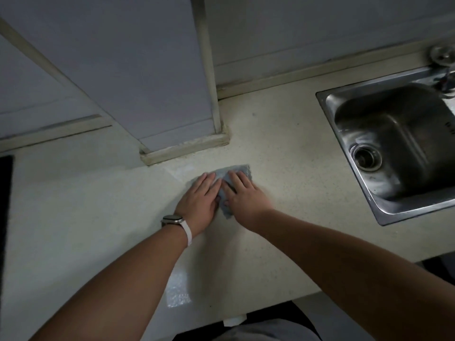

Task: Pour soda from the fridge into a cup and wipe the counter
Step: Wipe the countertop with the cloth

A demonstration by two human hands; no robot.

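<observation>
Left hand [200,193] and right hand [242,195] press side by side, fingers straight, on a blue-grey cloth [240,169] at frame centre on the speckled counter [98,205]. Soft and limp, it likely bunches unless pinned under the palms. The pillar base [187,146] hems it in above and the sink [327,112] at right; open room lies lower left.

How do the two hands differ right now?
The left hand has a watch at its wrist; the right hand has none. The left hand covers the left side of the cloth, the right hand its right side. Both lie flat, fingers straight, pressing the cloth on the counter.
</observation>
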